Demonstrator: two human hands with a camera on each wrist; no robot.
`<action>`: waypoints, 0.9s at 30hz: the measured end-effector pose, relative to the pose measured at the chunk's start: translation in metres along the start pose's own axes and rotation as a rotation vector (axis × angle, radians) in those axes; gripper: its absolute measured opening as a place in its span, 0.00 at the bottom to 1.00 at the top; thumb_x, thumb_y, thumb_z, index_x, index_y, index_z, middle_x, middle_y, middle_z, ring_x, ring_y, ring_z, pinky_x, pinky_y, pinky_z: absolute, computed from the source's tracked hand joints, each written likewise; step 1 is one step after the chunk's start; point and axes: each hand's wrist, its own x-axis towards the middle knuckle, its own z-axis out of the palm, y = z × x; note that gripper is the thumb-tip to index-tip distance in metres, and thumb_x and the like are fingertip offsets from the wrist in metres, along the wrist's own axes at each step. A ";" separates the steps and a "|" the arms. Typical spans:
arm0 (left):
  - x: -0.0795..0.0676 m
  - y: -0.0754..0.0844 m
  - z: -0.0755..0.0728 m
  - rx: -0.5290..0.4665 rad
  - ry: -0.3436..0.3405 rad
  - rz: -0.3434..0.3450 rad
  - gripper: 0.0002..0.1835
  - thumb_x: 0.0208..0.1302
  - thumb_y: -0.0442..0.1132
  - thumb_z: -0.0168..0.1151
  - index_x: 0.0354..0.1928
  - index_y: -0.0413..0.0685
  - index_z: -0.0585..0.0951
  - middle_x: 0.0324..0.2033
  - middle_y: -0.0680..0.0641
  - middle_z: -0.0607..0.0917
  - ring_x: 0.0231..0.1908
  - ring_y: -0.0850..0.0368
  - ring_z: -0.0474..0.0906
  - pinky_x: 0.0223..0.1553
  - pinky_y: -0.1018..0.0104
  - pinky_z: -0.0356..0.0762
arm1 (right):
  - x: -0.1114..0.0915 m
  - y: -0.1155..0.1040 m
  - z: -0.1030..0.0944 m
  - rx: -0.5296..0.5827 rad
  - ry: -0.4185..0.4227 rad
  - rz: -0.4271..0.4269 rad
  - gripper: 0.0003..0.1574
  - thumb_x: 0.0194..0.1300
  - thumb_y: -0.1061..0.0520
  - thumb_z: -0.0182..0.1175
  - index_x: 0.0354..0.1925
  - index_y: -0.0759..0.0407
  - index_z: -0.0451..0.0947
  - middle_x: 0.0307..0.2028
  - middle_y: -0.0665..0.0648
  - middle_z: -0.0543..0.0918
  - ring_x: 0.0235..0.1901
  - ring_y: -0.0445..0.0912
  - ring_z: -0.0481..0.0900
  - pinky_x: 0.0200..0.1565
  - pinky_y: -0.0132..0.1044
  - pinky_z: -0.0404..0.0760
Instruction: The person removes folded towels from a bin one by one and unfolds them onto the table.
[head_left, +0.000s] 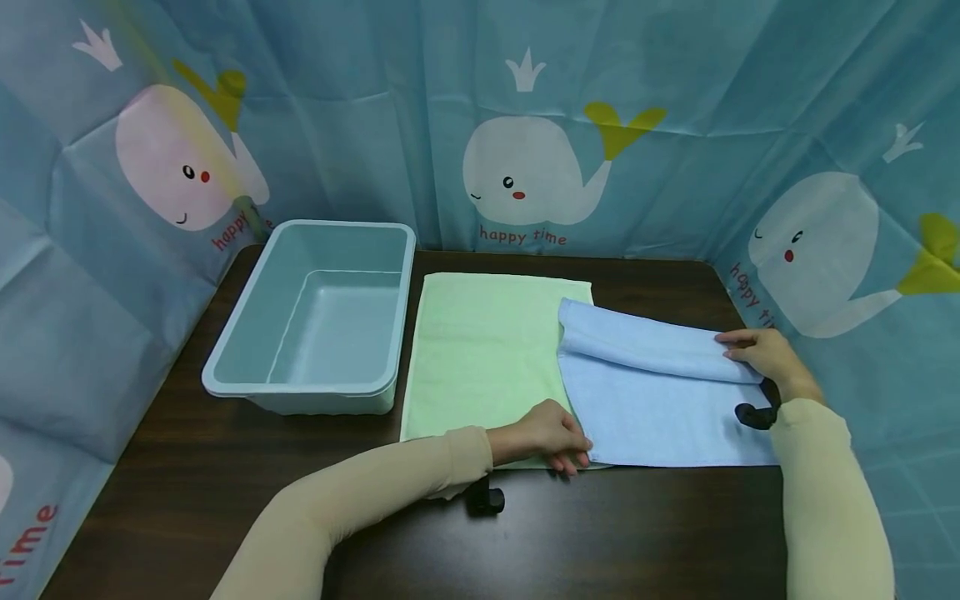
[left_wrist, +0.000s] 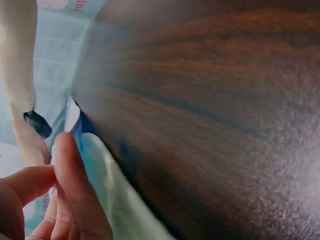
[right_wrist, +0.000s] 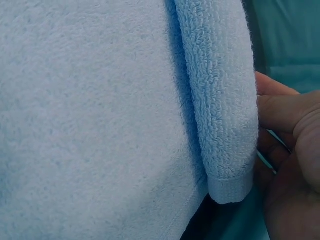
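A light blue terry towel (head_left: 652, 408) lies on the right of the table, its far part turned over in a loose fold (right_wrist: 220, 100). My right hand (head_left: 768, 358) holds that fold near its right end, with the thumb against its edge in the right wrist view. My left hand (head_left: 551, 433) pinches the near left corner of the blue towel between thumb and index finger. Under the blue towel's left side spreads a pale green towel (head_left: 487, 350), laid flat. In the left wrist view the left fingers (left_wrist: 72, 170) partly hide the pinched corner.
A light blue plastic basin (head_left: 307, 390) stands to the left of the green towel, with nothing in it. Dark wood tabletop (head_left: 645, 533) shows along the front. A blue curtain (head_left: 360, 150) printed with whales closes off the back and both sides.
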 end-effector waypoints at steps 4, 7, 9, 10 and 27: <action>-0.005 0.004 0.001 0.012 0.007 0.060 0.10 0.65 0.40 0.65 0.30 0.39 0.87 0.26 0.46 0.89 0.23 0.56 0.85 0.27 0.65 0.85 | 0.002 0.000 -0.001 -0.008 -0.003 0.011 0.30 0.71 0.53 0.55 0.67 0.61 0.69 0.67 0.75 0.62 0.61 0.68 0.60 0.61 0.71 0.61; -0.009 0.006 0.002 0.069 0.011 0.102 0.12 0.65 0.42 0.65 0.31 0.38 0.86 0.21 0.54 0.82 0.22 0.62 0.74 0.27 0.71 0.76 | 0.003 0.000 -0.002 -0.024 -0.004 0.007 0.30 0.71 0.53 0.56 0.67 0.62 0.69 0.66 0.75 0.63 0.60 0.67 0.61 0.59 0.70 0.63; -0.010 0.007 0.003 0.095 0.013 0.122 0.13 0.65 0.42 0.65 0.32 0.37 0.86 0.20 0.57 0.76 0.22 0.65 0.64 0.27 0.73 0.67 | 0.003 0.000 -0.002 -0.035 -0.004 0.002 0.30 0.70 0.53 0.56 0.67 0.62 0.70 0.66 0.75 0.64 0.59 0.67 0.61 0.59 0.70 0.64; -0.011 0.007 0.003 0.107 0.008 0.131 0.14 0.65 0.43 0.65 0.32 0.36 0.86 0.20 0.57 0.76 0.23 0.65 0.62 0.28 0.73 0.64 | 0.004 0.000 -0.002 -0.043 -0.002 -0.003 0.30 0.70 0.53 0.57 0.67 0.62 0.70 0.65 0.75 0.64 0.59 0.67 0.61 0.59 0.70 0.64; -0.032 0.007 0.011 -0.207 -0.227 0.024 0.13 0.66 0.35 0.61 0.35 0.27 0.84 0.38 0.32 0.89 0.43 0.41 0.88 0.45 0.52 0.87 | 0.004 -0.003 -0.002 -0.073 -0.019 0.001 0.33 0.68 0.51 0.60 0.67 0.60 0.69 0.67 0.76 0.62 0.61 0.69 0.61 0.61 0.72 0.61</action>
